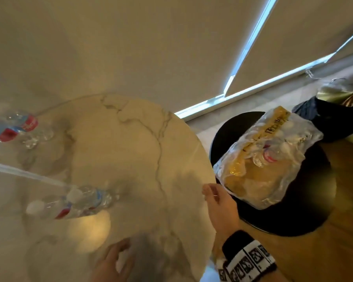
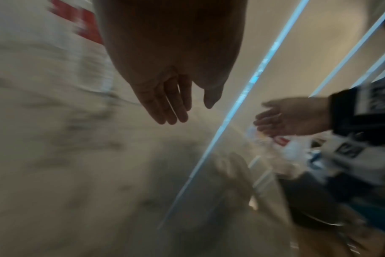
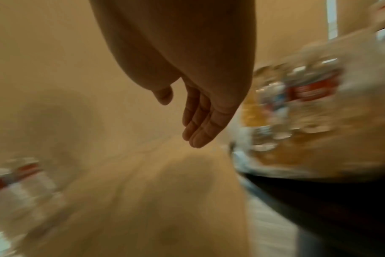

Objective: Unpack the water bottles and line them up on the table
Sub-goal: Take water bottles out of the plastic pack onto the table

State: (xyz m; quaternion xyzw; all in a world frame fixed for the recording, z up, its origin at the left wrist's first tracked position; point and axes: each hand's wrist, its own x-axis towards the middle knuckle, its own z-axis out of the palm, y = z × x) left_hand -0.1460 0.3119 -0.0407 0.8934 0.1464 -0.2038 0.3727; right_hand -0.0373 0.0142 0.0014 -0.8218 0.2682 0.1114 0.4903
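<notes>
Two clear water bottles (image 1: 77,202) with white caps and red-blue labels stand on the round marble table (image 1: 143,151) at its near left. Two more bottles (image 1: 18,127) stand at the far left, partly cut off by the frame edge. A torn clear shrink-wrap pack (image 1: 267,157) with yellow print lies on a black round stool (image 1: 306,200) to the right, with at least one red-labelled bottle inside. My right hand (image 1: 212,194) hovers open at the table's right edge, just short of the pack. My left hand (image 1: 118,255) is open above the table's near edge. Both hands hold nothing.
A dark bag (image 1: 330,119) and a shiny olive thing (image 1: 340,88) sit on the wooden floor beyond the stool. Closed roller blinds (image 1: 293,37) with bright gaps run behind the table. Both wrist views are motion-blurred.
</notes>
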